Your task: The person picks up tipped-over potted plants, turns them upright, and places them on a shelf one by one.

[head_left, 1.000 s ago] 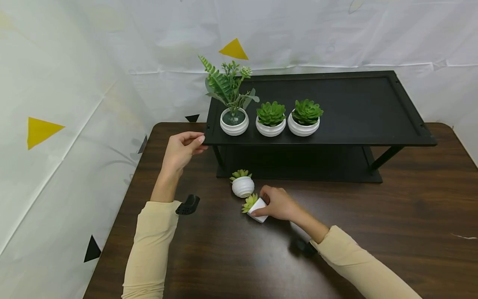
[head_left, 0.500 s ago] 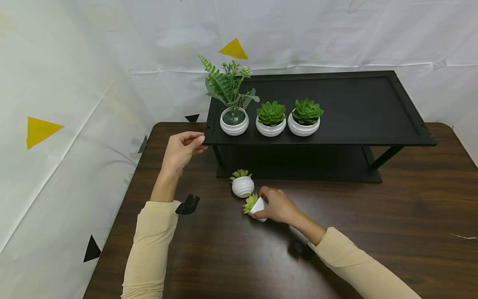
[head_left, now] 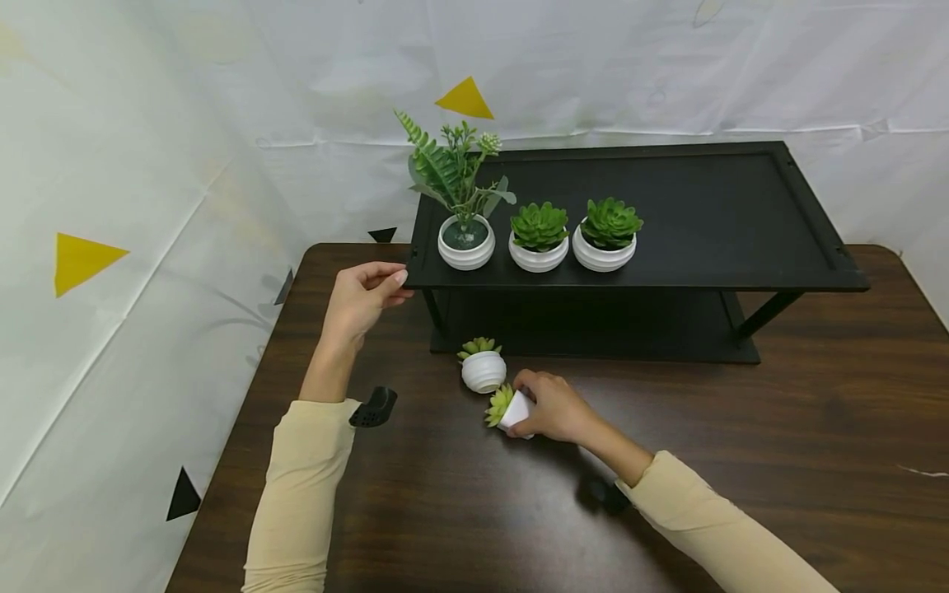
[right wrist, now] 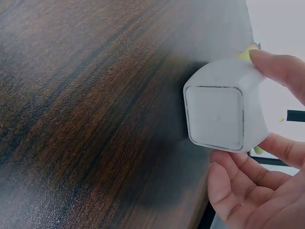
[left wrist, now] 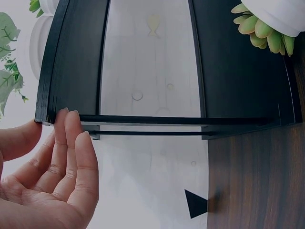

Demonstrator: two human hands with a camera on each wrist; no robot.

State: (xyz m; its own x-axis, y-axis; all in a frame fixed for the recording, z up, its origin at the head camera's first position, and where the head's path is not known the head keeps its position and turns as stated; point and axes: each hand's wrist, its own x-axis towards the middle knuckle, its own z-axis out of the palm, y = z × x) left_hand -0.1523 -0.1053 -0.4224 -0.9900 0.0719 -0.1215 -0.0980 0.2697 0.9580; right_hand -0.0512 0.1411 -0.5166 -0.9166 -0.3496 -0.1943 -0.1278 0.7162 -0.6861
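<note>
The square pot (head_left: 516, 409) is tipped over in front of the shelf (head_left: 712, 214), near the shelf's left end, in the grasp of the right hand (head_left: 558, 405): thumb on one wall, fingers on the opposite one. Its light-green plant (head_left: 499, 405) points away from the palm, and its base shows bare to the wrist camera. That hold looks sound for tilting or turning, as it leaves both leaves and base free; a firm pinch on the walls, not on the plant (which might well pull loose), should serve best. Whether the pot touches the table (head_left: 815, 428) I cannot tell, so a slight lift first would spare it a scrape.

Nearer the shelf is the round pot (head_left: 483, 372), tilted too, just beside the square pot's leaves; a wide swing could knock it. The left hand (head_left: 357, 298) pinches the shelf's front left corner; a light touch there should avoid jolting the three potted plants (head_left: 537, 260) along the shelf's front edge.
</note>
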